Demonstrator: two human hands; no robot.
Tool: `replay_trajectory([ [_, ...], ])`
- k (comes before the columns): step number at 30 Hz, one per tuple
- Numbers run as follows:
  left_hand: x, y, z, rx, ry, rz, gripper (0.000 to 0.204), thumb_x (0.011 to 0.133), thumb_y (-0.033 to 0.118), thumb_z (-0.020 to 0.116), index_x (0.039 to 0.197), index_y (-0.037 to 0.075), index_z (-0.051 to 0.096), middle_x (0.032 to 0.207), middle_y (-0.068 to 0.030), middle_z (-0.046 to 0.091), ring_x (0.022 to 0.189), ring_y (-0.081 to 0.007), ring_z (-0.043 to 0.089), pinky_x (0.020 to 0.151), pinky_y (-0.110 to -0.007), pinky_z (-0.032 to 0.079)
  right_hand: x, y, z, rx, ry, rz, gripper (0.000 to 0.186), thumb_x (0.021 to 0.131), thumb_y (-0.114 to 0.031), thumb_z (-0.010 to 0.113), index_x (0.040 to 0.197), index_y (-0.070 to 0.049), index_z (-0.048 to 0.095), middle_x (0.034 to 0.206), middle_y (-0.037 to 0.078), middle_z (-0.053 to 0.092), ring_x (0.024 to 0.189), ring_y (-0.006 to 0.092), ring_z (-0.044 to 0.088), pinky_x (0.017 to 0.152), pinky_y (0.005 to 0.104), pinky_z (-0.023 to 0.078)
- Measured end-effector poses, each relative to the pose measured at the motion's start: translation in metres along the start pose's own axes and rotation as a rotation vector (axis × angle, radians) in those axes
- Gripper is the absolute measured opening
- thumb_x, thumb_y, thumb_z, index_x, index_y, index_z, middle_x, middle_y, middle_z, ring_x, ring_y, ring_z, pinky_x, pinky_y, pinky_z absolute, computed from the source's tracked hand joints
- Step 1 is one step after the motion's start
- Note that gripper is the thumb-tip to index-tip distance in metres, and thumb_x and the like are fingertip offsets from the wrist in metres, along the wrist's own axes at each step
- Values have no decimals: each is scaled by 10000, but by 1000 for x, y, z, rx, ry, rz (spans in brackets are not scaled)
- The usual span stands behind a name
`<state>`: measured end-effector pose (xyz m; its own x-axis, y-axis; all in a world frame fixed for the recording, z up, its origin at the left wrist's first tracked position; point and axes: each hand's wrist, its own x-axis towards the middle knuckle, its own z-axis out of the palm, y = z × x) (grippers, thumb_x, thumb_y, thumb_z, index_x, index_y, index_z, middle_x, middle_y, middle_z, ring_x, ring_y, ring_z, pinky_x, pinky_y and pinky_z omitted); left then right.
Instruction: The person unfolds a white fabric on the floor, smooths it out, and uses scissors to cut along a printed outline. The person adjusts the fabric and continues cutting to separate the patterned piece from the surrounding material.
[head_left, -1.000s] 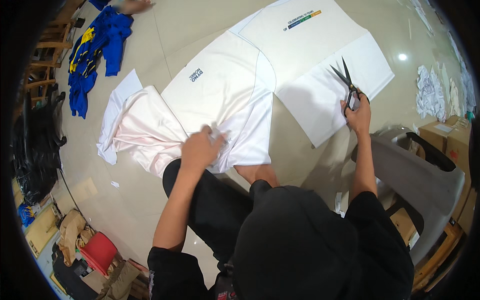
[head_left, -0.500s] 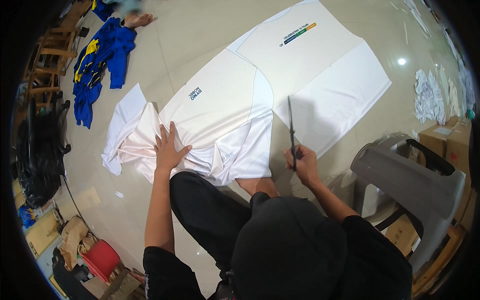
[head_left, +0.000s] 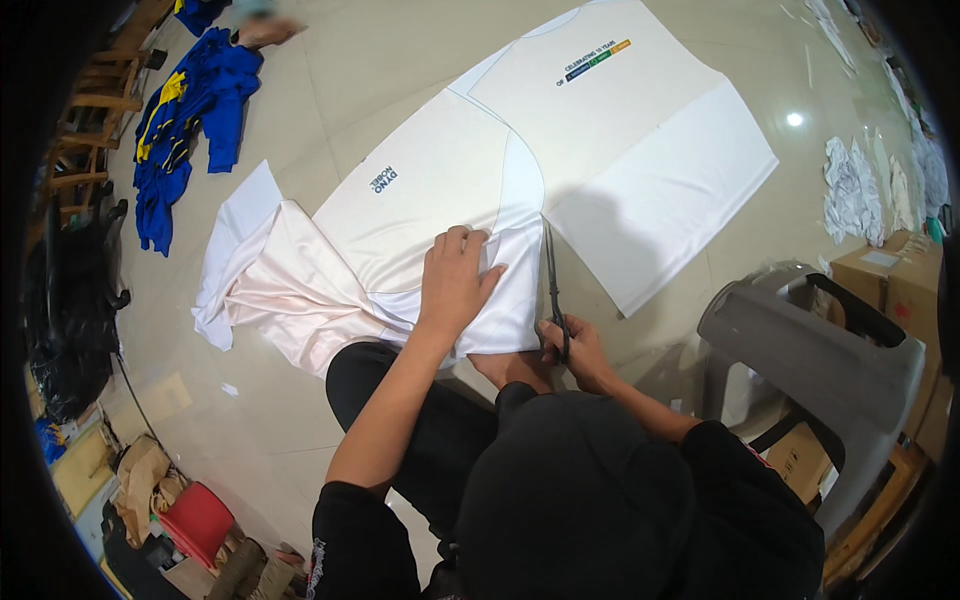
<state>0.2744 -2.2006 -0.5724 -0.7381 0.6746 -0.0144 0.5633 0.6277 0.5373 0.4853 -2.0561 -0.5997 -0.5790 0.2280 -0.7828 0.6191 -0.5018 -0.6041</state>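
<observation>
Spread over the floor is a large white fabric panel [head_left: 420, 190] with printed marks and thin outlines. Its near left part lies bunched in pinkish-white folds. My left hand [head_left: 456, 285] rests on the cloth near its lower right part, thumb apart from the fingers, pressing down without gripping. In my right hand [head_left: 578, 355] is a pair of dark scissors [head_left: 553, 280], blades pointing away from me along the panel's right edge. Whether the blades touch the cloth is hard to tell. A plain white flap [head_left: 670, 190] lies to the right, a strip of floor between it and the scissors.
My bare foot [head_left: 512, 370] is at the panel's near edge. A grey plastic stool [head_left: 815, 350] stands at right beside cardboard boxes [head_left: 862, 272]. Blue and yellow garments [head_left: 205, 110] lie far left, near another person's hand or foot [head_left: 265, 32]. White scraps [head_left: 852, 190] lie far right.
My left hand has moved right across the cloth, from the bunched folds toward the scissors. My right hand has shifted slightly left and nearer with the scissors, which now lie along the panel's edge.
</observation>
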Motion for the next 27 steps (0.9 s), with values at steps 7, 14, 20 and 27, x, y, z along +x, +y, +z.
replay_trajectory([
  [7,2,-15,18,-94,12,-37,280,923,105,747,1194,46,709,1139,-141,643,1088,-354,607,950,-473,482,25,6,32,141,27,-43,327,1007,-313,748,904,-28,625,765,57,655,638,144,641,612,291,501],
  [14,-6,-28,17,-160,49,-31,251,922,94,739,1165,34,718,1143,-138,647,1085,-361,604,950,-467,485,33,-6,58,260,64,-15,316,1006,-284,743,873,-34,604,729,62,636,628,165,636,611,313,518],
  [20,-6,-29,16,-191,47,-40,248,917,89,739,1158,36,716,1145,-138,642,1081,-365,603,943,-468,488,38,-12,63,309,75,-26,306,1009,-262,732,849,-49,584,703,62,625,574,166,612,559,313,504],
  [27,-5,-30,16,-205,44,-48,244,916,84,736,1155,39,716,1138,-140,639,1074,-365,601,939,-470,489,44,-11,62,311,62,-51,267,1004,-245,737,848,-66,616,719,42,632,576,157,615,576,304,518],
])
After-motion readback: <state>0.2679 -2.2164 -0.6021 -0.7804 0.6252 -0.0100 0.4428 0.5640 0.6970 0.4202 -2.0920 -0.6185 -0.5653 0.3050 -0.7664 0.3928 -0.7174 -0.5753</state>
